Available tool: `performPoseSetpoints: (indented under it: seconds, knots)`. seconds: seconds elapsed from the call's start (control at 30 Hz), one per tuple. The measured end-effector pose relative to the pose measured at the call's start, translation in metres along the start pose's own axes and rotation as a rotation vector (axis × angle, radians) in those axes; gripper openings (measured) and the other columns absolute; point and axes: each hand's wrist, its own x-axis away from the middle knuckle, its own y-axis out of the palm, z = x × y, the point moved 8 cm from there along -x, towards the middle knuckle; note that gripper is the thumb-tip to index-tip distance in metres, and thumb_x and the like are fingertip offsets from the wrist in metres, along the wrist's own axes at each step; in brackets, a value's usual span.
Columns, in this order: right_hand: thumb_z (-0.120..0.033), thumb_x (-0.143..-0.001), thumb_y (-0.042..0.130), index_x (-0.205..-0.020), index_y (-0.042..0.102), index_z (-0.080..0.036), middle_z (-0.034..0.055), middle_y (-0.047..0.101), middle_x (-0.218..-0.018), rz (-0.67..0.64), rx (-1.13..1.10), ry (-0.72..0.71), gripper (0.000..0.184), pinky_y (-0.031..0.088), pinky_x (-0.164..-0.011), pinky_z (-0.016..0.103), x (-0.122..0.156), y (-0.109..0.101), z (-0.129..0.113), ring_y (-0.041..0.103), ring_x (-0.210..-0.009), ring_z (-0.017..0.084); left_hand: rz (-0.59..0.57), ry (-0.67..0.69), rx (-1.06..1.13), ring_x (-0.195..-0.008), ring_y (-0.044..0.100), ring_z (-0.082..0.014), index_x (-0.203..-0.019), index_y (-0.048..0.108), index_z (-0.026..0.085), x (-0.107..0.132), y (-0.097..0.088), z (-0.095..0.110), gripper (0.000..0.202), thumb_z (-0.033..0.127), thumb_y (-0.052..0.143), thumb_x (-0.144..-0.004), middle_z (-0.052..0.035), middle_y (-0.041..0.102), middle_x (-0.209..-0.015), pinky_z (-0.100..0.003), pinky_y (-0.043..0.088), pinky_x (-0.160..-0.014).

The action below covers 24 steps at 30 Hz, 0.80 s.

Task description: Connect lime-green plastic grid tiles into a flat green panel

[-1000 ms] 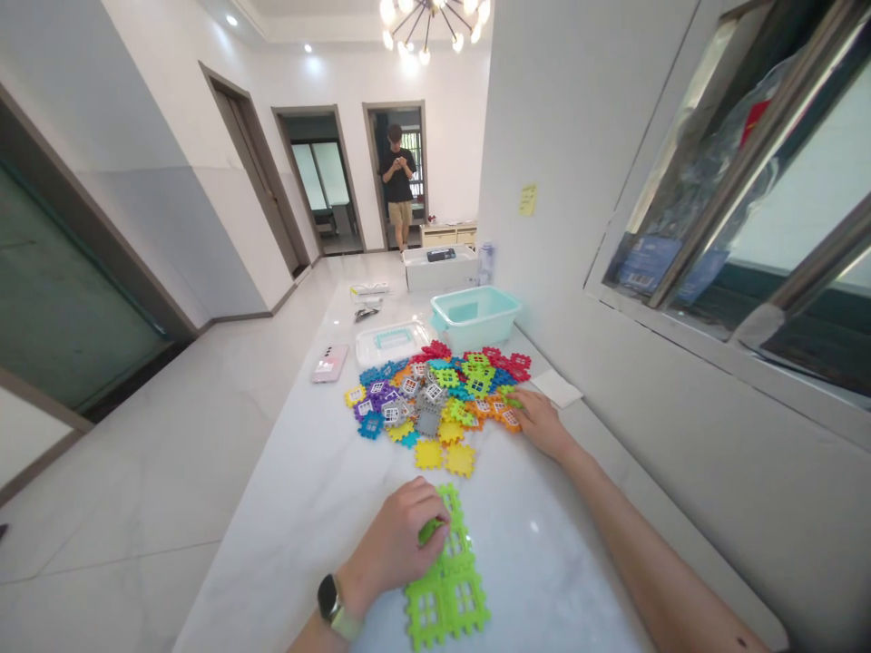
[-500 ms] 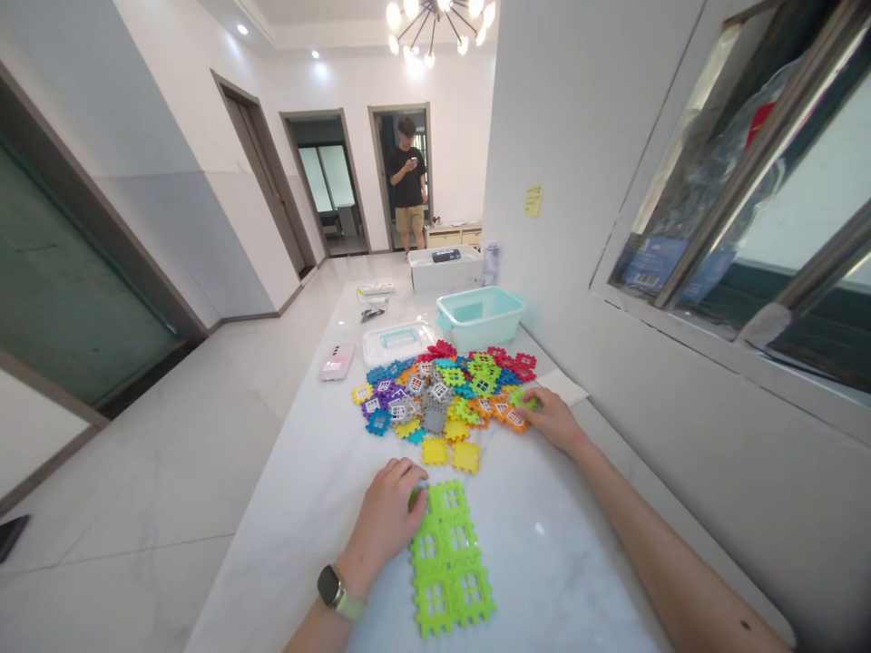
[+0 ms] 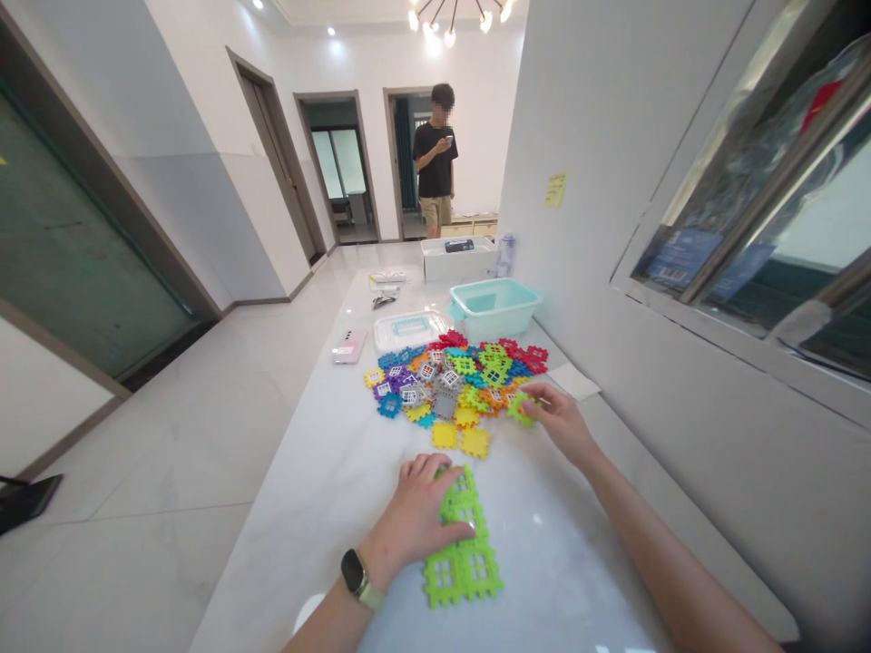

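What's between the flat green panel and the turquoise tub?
In the head view, a heap of colourful toothed pieces lies between the green panel and turquoise tub, with two yellow squares at its near edge.

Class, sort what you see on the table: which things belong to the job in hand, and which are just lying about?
In the job:
joined green panel, under the left hand
green piece, pinched in the right hand
pile of coloured pieces

Apparently just lying about:
pink phone
white sheet
white box
teal tub
lid
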Motion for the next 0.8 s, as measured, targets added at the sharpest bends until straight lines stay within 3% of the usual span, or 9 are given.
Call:
performPoseSetpoints:
  seconds: [0.17, 0.23, 0.3, 0.4, 0.53, 0.7, 0.8]
  knots:
    - [-0.045, -0.075, 0.078, -0.092, 0.064, -0.019, 0.0005, 0.061, -0.082, -0.468, -0.225, 0.154, 0.033, 0.046, -0.063, 0.026, 0.057, 0.096, -0.012, 0.058, -0.07, 0.014, -0.085, -0.015, 0.061, -0.115, 0.048, -0.0288, -0.124, 0.059, 0.033, 0.01, -0.014, -0.019, 0.078, 0.049, 0.091, -0.054, -0.0026, 0.056, -0.122, -0.043, 0.035, -0.101]
    - [-0.045, -0.076, 0.077, -0.093, 0.064, -0.019, -0.0008, 0.061, -0.079, -0.565, -0.314, 0.213, 0.033, 0.045, -0.063, 0.026, 0.074, 0.127, -0.008, 0.057, -0.067, 0.013, -0.103, -0.046, 0.075, -0.115, 0.048, -0.0287, -0.121, 0.061, 0.033, 0.014, -0.021, -0.031, 0.078, 0.046, 0.093, -0.051, -0.0017, 0.057, -0.12, -0.043, 0.034, -0.1]
    - [-0.046, -0.075, 0.077, -0.093, 0.063, -0.019, -0.0014, 0.061, -0.077, -0.581, -0.354, 0.229, 0.036, 0.044, -0.062, 0.025, 0.078, 0.148, -0.002, 0.057, -0.066, 0.012, -0.089, -0.099, 0.074, -0.116, 0.048, -0.0293, -0.119, 0.062, 0.032, 0.016, -0.026, -0.044, 0.075, 0.044, 0.093, -0.052, -0.002, 0.057, -0.121, -0.043, 0.033, -0.1]
    - [-0.048, -0.072, 0.077, -0.093, 0.063, -0.019, -0.0012, 0.061, -0.078, -0.469, -0.31, 0.198, 0.039, 0.044, -0.062, 0.026, 0.06, 0.15, 0.006, 0.057, -0.065, 0.013, -0.045, -0.142, 0.078, -0.117, 0.048, -0.0289, -0.119, 0.062, 0.031, 0.016, -0.029, -0.052, 0.066, 0.04, 0.09, -0.059, -0.0024, 0.057, -0.12, -0.044, 0.033, -0.1]
    - [-0.045, -0.072, 0.074, -0.091, 0.063, -0.018, 0.0005, 0.062, -0.081, -0.313, -0.14, 0.125, 0.035, 0.046, -0.065, 0.029, 0.04, 0.122, 0.006, 0.057, -0.069, 0.015, -0.026, -0.106, 0.105, -0.116, 0.048, -0.0275, -0.12, 0.061, 0.03, 0.014, -0.027, -0.044, 0.06, 0.038, 0.086, -0.066, -0.0027, 0.056, -0.12, -0.043, 0.033, -0.101]
    - [-0.038, -0.081, 0.066, -0.095, 0.062, -0.019, 0.0006, 0.063, -0.078, -0.451, -0.045, 0.138, 0.024, 0.046, -0.062, 0.028, 0.068, 0.114, 0.004, 0.058, -0.068, 0.015, -0.065, -0.046, 0.113, -0.113, 0.049, -0.0271, -0.118, 0.062, 0.03, 0.012, -0.022, -0.032, 0.062, 0.041, 0.089, -0.063, -0.0025, 0.058, -0.117, -0.043, 0.034, -0.1]
    - [-0.032, -0.084, 0.062, -0.088, 0.065, -0.019, 0.0025, 0.064, -0.081, -0.487, 0.105, 0.028, 0.014, 0.045, -0.065, 0.028, 0.084, 0.118, -0.004, 0.058, -0.071, 0.016, -0.062, -0.018, 0.104, -0.112, 0.05, -0.0267, -0.118, 0.062, 0.03, 0.012, -0.021, -0.03, 0.065, 0.042, 0.09, -0.06, -0.0023, 0.058, -0.115, -0.042, 0.034, -0.099]
